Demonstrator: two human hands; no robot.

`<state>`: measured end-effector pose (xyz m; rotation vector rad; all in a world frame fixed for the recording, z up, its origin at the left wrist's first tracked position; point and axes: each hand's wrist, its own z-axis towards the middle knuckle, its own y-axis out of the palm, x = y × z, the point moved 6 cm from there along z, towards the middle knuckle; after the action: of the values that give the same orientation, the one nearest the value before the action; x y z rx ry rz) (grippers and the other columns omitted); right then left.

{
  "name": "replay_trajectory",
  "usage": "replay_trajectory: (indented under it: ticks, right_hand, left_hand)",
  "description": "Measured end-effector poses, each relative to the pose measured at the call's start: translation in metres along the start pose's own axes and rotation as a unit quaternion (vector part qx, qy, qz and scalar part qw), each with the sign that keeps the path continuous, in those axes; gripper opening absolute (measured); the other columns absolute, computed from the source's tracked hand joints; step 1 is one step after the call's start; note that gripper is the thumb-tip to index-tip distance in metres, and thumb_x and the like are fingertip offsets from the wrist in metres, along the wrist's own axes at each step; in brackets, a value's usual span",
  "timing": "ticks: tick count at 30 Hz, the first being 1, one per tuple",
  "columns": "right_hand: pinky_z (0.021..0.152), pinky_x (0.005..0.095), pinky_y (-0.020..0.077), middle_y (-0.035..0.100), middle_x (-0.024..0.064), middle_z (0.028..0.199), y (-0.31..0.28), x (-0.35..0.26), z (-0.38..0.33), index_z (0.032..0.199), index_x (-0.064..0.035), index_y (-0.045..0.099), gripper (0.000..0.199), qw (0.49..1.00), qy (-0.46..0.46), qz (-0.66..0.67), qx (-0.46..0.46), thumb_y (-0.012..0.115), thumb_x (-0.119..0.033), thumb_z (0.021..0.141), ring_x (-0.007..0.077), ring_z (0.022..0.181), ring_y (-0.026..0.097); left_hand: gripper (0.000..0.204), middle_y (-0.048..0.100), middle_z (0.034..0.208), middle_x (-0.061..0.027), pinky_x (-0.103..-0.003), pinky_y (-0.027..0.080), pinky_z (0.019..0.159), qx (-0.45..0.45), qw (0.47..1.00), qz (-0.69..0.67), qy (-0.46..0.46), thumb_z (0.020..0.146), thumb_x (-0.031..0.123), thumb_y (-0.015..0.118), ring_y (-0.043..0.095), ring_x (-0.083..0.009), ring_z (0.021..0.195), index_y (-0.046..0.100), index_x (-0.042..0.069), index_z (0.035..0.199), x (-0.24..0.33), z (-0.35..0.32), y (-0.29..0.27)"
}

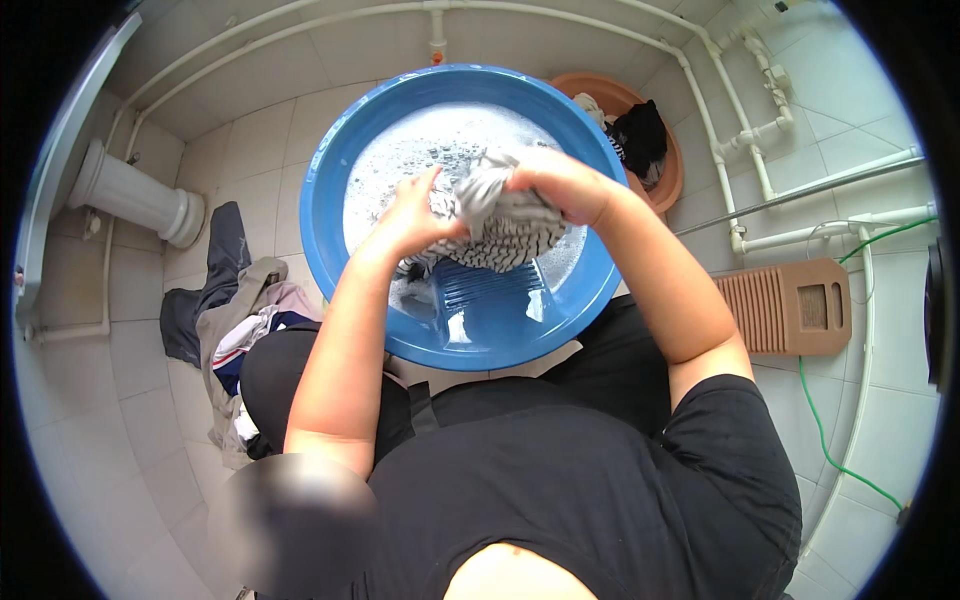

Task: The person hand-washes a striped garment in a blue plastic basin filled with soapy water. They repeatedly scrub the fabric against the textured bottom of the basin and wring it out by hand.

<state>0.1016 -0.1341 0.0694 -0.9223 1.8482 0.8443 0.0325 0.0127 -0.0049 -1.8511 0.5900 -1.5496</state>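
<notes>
A wet black-and-white striped garment (pixel 512 240) is bunched over the ribbed washboard slope (pixel 492 288) inside a large blue tub (pixel 325 190). My right hand (pixel 562 186) is closed on its upper, greyish part, which is lifted and blurred by motion. At the garment's left side, my left hand (pixel 412 218) has its thumb and fingers spread, the thumb against the cloth. White suds (pixel 440 125) fill the far part of the tub. The lower left of the garment reaches down to the soapy water.
Behind the tub at right stands an orange basin (pixel 672 188) with dark and light clothes. A pile of clothes (pixel 235 310) lies on the tiled floor at left. A brown washboard (pixel 785 308) leans at right near a green cord (pixel 825 445). White pipes (pixel 700 105) run along the walls.
</notes>
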Motion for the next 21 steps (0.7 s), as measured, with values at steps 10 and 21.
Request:
replay_trajectory:
  ticks: [10, 21]
  right_hand:
    - [0.073, 0.0312, 0.0512, 0.061, 0.0112, 0.094, -0.081, 0.047, 0.039, 0.105, 0.0019, 0.054, 0.036, 0.993, 0.068, 0.084, 0.044, 0.061, -0.023, 0.08, 0.0167, 0.081, 0.06]
    - [0.09, 0.039, 0.0407, 0.054, 0.0186, 0.114, -0.134, 0.168, 0.105, 0.116, -0.006, 0.052, 0.061, 0.876, 0.079, -0.397, 0.261, 0.063, -0.047, 0.071, 0.0332, 0.107, 0.052]
  left_hand:
    - [0.039, 0.063, 0.089, -0.0082, -0.03, 0.047, 0.08, -0.156, 0.796, -0.584, -0.034, 0.066, 0.008, 0.064, 0.06, -0.0169, 0.078, 0.055, -0.002, 0.103, -0.009, 0.011, 0.028]
    - [0.047, 0.056, 0.11, -0.0194, -0.043, 0.043, 0.091, 0.016, 0.552, -0.801, -0.231, 0.088, 0.034, 0.046, 0.056, -0.0316, 0.101, 0.047, -0.005, 0.113, -0.055, 0.042, 0.068]
